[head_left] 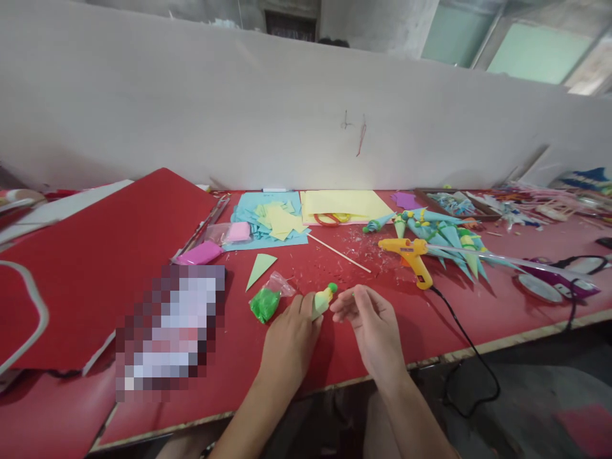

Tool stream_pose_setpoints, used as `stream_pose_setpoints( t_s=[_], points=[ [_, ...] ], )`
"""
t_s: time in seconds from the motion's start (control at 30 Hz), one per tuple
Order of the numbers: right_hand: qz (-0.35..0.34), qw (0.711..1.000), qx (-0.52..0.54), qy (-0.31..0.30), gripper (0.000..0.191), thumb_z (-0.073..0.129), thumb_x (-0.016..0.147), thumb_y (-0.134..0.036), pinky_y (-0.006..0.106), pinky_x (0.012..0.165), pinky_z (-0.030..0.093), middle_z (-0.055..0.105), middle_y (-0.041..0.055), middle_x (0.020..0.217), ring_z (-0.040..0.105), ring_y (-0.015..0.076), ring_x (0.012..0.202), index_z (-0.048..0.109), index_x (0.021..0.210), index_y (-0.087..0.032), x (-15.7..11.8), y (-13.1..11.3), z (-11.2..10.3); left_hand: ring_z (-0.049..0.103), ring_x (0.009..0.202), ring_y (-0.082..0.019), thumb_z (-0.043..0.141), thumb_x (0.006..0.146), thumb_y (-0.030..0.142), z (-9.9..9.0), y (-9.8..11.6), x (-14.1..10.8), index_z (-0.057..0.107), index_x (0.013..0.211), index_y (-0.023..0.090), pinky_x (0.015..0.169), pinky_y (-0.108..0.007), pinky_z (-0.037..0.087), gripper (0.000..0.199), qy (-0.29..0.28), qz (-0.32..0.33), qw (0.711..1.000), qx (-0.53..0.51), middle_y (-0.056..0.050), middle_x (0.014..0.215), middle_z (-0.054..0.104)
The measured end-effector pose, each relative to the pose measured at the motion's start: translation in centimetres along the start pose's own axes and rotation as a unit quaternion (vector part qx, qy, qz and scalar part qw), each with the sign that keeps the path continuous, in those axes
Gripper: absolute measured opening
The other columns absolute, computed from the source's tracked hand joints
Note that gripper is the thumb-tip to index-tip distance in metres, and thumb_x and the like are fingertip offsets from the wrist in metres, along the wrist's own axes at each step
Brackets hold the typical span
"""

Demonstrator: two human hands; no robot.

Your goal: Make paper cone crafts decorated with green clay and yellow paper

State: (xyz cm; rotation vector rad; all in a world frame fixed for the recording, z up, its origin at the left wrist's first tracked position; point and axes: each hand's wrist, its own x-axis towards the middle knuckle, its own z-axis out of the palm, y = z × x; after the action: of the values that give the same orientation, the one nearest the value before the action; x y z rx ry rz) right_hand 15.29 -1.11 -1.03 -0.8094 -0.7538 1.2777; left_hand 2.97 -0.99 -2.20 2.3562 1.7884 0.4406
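My left hand is closed around a small pale green paper cone. A yellow band and a green clay ball top the cone. Just to the right, my right hand is raised with thumb and fingers pinched. A tiny green bit of clay shows at its fingertips, apart from the cone. Beside my left hand lies a clear bag of green clay. A flat light green paper piece rests behind that bag.
A yellow glue gun with a trailing black cord lies right of my hands, before a pile of blue paper cones. Paper scraps, a thin stick and pink clay packs are about. A large red board covers the left.
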Motion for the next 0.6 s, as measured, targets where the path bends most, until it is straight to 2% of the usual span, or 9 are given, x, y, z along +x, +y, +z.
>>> stream_pose_setpoints(
  t_s=[0.1, 0.2, 0.33, 0.47, 0.53, 0.6],
  points=[
    [-0.019, 1.000, -0.008, 0.019, 0.016, 0.064, 0.074, -0.030, 0.015, 0.052, 0.045, 0.063, -0.0034, 0.057, 0.054, 0.0052, 0.051, 0.064, 0.063, -0.018, 0.1, 0.0, -0.2, 0.060, 0.084, -0.022, 0.032, 0.086, 0.021, -0.1, -0.6, 0.1, 0.037, 0.121, 0.014, 0.068, -0.032, 0.047, 0.036, 0.015, -0.003, 0.993, -0.121, -0.014, 0.107, 0.058],
    [-0.016, 1.000, -0.024, 0.006, 0.004, 0.067, 0.072, -0.023, 0.015, 0.054, 0.045, 0.064, -0.0037, 0.061, 0.054, 0.0050, 0.053, 0.067, 0.074, -0.020, 0.1, 0.0, -0.3, 0.058, 0.086, -0.021, 0.033, 0.087, 0.030, -0.8, -0.6, 0.2, 0.037, 0.121, 0.017, 0.074, -0.032, 0.044, 0.036, 0.006, -0.024, 0.957, -0.288, -0.011, 0.105, 0.059],
    [-0.006, 0.999, -0.030, -0.014, 0.011, 0.064, 0.074, -0.025, 0.017, 0.054, 0.046, 0.066, -0.0014, 0.067, 0.054, 0.0055, 0.052, 0.068, 0.083, -0.020, 0.1, 0.0, -0.2, 0.055, 0.082, -0.017, 0.042, 0.083, 0.038, -2.0, 0.2, 0.1, 0.049, 0.112, 0.019, 0.075, -0.024, 0.042, 0.035, 0.006, -0.095, 0.868, -0.487, -0.003, 0.090, 0.061],
    [-0.015, 1.000, -0.023, 0.012, 0.016, 0.059, 0.078, -0.033, 0.015, 0.048, 0.041, 0.061, -0.0028, 0.058, 0.049, 0.0040, 0.047, 0.066, 0.076, -0.018, 0.0, 0.1, -0.3, 0.050, 0.063, -0.013, 0.052, 0.077, 0.044, -2.2, 0.6, -0.2, 0.062, 0.083, 0.018, 0.065, -0.022, 0.041, 0.029, -0.017, -0.174, 0.788, -0.590, 0.002, 0.065, 0.057],
    [-0.030, 0.999, -0.023, 0.021, 0.017, 0.061, 0.078, -0.032, 0.013, 0.045, 0.037, 0.055, -0.0050, 0.052, 0.045, 0.0027, 0.044, 0.065, 0.070, -0.018, 0.1, 0.1, -0.4, 0.051, 0.065, -0.012, 0.057, 0.072, 0.044, -2.2, 0.6, -0.3, 0.064, 0.081, 0.019, 0.067, -0.022, 0.042, 0.027, -0.023, -0.211, 0.741, -0.637, 0.002, 0.068, 0.060],
    [-0.041, 0.999, -0.028, 0.023, 0.012, 0.063, 0.076, -0.030, 0.013, 0.046, 0.038, 0.056, -0.0055, 0.053, 0.046, 0.0026, 0.047, 0.066, 0.071, -0.019, 0.1, 0.1, -0.5, 0.054, 0.070, -0.013, 0.062, 0.069, 0.041, -2.3, 0.6, -0.3, 0.066, 0.086, 0.020, 0.070, -0.022, 0.043, 0.027, -0.028, -0.257, 0.688, -0.678, 0.001, 0.074, 0.063]
  ],
)
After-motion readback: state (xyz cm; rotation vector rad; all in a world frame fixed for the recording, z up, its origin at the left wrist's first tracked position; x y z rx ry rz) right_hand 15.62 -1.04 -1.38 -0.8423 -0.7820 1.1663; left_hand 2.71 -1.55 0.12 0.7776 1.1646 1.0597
